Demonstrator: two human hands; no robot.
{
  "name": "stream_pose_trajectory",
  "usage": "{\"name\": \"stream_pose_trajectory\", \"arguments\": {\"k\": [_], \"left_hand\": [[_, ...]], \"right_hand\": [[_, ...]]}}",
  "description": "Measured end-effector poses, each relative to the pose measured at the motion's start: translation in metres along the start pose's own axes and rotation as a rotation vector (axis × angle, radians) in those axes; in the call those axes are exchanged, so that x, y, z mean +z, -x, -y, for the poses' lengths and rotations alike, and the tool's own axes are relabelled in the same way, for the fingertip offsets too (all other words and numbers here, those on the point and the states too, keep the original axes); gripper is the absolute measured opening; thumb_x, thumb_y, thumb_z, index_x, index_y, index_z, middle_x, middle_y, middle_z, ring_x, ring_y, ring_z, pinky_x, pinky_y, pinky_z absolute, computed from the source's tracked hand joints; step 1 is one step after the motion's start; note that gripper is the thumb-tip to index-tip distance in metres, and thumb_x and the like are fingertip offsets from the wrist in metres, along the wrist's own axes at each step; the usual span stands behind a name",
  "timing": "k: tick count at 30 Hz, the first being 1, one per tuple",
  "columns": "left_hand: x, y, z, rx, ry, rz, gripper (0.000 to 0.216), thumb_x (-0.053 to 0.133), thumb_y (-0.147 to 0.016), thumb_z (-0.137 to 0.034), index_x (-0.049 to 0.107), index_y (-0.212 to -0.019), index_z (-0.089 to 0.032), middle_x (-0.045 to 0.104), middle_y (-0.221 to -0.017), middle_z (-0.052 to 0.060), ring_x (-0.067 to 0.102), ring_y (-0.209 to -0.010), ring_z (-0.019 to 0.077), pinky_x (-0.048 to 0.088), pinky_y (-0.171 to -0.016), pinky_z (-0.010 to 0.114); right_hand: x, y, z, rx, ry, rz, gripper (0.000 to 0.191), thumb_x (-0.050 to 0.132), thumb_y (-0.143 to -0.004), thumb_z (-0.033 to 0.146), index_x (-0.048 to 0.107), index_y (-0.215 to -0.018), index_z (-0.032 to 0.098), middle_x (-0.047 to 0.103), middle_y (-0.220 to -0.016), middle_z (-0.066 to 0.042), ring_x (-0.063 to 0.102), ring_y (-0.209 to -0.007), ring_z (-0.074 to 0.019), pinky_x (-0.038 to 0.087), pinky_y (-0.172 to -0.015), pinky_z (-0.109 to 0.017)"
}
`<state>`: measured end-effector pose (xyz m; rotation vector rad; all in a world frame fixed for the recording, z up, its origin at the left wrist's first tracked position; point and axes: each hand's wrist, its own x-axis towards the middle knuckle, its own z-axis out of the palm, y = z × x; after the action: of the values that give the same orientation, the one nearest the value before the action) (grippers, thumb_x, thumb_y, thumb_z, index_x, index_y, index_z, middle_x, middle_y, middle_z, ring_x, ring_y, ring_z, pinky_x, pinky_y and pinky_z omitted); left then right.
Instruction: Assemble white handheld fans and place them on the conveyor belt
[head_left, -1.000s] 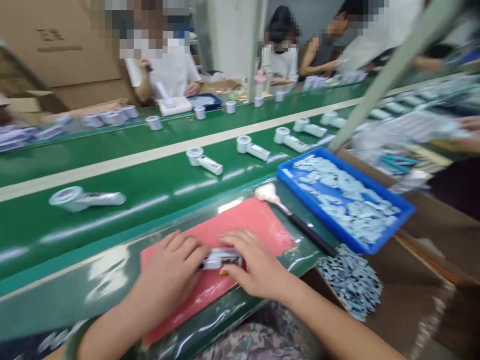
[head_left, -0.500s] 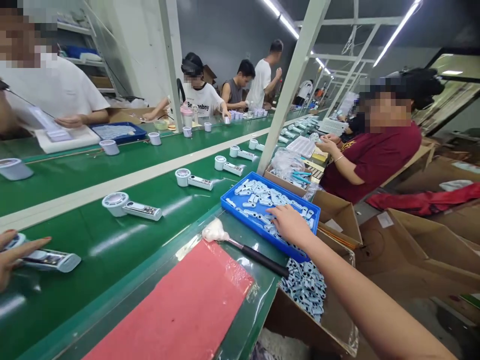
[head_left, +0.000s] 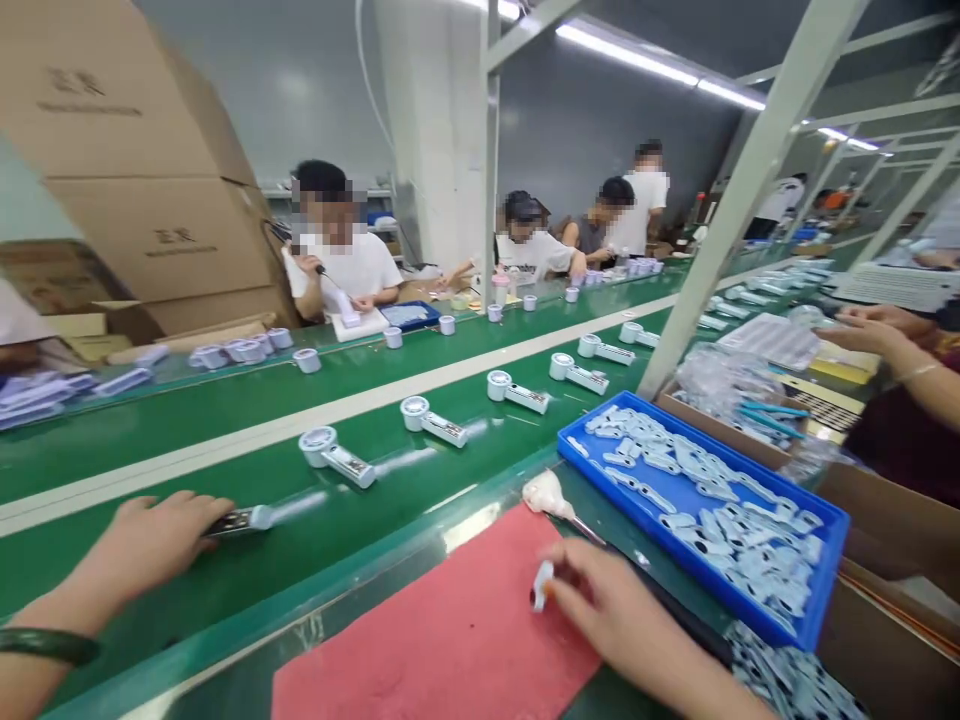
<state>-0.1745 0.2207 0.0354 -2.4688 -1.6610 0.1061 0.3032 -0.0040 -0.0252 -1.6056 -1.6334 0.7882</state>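
My left hand [head_left: 161,545], with a dark bangle at its wrist, lies over a handheld fan [head_left: 241,521] on the green belt. Its fingers are closed round the fan. Only the handle end with bare electronics shows; the head is hidden under the hand. Over the red mat [head_left: 420,630], my right hand [head_left: 611,605] pinches a small light-blue plastic piece [head_left: 541,586] between thumb and fingers. A mallet with a white wrapped head [head_left: 547,492] and black handle lies beside the mat, partly behind my right forearm. Similar small pieces lie in the blue tray [head_left: 571,448].
Several more fans [head_left: 339,458] lie in a row along the green conveyor belt [head_left: 247,590]. A slanted metal post [head_left: 694,290] rises behind the tray. Loose pieces [head_left: 780,670] heap below the tray. Co-workers sit across the belt, and another person's hands [head_left: 877,330] are at right.
My right hand has left the blue tray and moved left over the red mat with a small piece. My left hand has closed on a fan. The view has swung left.
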Motion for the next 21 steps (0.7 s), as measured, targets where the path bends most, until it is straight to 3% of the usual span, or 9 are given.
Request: {"name": "stream_pose_trajectory", "arguments": {"k": [2,4,8,12,14,17,21], "left_hand": [[-0.013,0.014,-0.023,0.103,-0.033,0.06,0.031,0.044,-0.087,-0.018,0.069,-0.104,-0.024,0.071,-0.101,0.005,0.06,-0.1,0.0257,0.039,-0.09,0.042],[-0.027,0.032,-0.059,0.214,-0.023,0.067,0.033,0.052,-0.084,-0.02,0.066,-0.113,-0.025,0.07,-0.106,0.006,0.059,-0.101,0.0266,0.04,-0.091,0.042],[-0.043,0.072,-0.153,0.421,-0.015,0.03,0.054,0.061,-0.082,-0.017,0.053,-0.135,-0.024,0.068,-0.099,0.006,0.06,-0.092,0.0261,0.044,-0.08,0.041],[-0.036,0.098,-0.223,0.613,0.066,-0.032,0.047,0.063,-0.088,-0.028,0.052,-0.133,-0.022,0.066,-0.096,0.005,0.057,-0.088,0.0256,0.045,-0.081,0.043],[-0.026,0.103,-0.234,0.605,0.147,-0.028,0.036,0.062,-0.089,-0.035,0.057,-0.123,-0.022,0.065,-0.097,0.005,0.056,-0.09,0.0257,0.046,-0.082,0.044],[-0.014,0.105,-0.231,0.511,0.281,-0.009,0.028,0.059,-0.091,-0.04,0.06,-0.112,-0.023,0.063,-0.102,0.006,0.054,-0.095,0.0258,0.045,-0.082,0.043],[-0.007,0.107,-0.22,0.467,0.483,-0.004,0.029,0.06,-0.091,-0.035,0.055,-0.118,-0.023,0.06,-0.115,0.006,0.052,-0.103,0.0239,0.045,-0.09,0.043]], "right_hand": [[0.023,0.011,0.002,-0.037,0.005,0.092,0.017,0.046,-0.096,0.027,0.063,-0.095,0.025,0.067,-0.093,-0.001,0.063,-0.086,-0.0206,0.047,-0.079,-0.032],[0.029,0.019,-0.005,-0.075,0.093,0.108,0.019,0.044,-0.098,0.029,0.062,-0.095,0.025,0.066,-0.096,-0.003,0.062,-0.088,-0.0215,0.046,-0.08,-0.033],[0.015,0.03,-0.02,-0.103,0.245,0.118,0.02,0.043,-0.099,0.032,0.059,-0.092,0.024,0.062,-0.094,-0.004,0.059,-0.085,-0.0227,0.043,-0.075,-0.035],[0.005,0.038,-0.004,-0.102,0.235,0.069,0.017,0.044,-0.098,0.033,0.059,-0.097,0.024,0.062,-0.091,-0.003,0.059,-0.08,-0.0223,0.042,-0.072,-0.035],[0.008,0.038,0.012,-0.115,0.192,0.024,0.016,0.046,-0.097,0.033,0.059,-0.1,0.025,0.062,-0.088,-0.002,0.059,-0.078,-0.0214,0.041,-0.069,-0.034],[0.022,0.032,0.038,-0.148,0.127,0.009,0.012,0.049,-0.095,0.03,0.059,-0.1,0.025,0.062,-0.083,0.001,0.058,-0.073,-0.019,0.039,-0.065,-0.031],[0.053,0.018,0.063,-0.234,0.142,0.064,0.005,0.053,-0.092,0.024,0.058,-0.095,0.023,0.061,-0.081,0.002,0.056,-0.069,-0.0171,0.036,-0.061,-0.03]]}}
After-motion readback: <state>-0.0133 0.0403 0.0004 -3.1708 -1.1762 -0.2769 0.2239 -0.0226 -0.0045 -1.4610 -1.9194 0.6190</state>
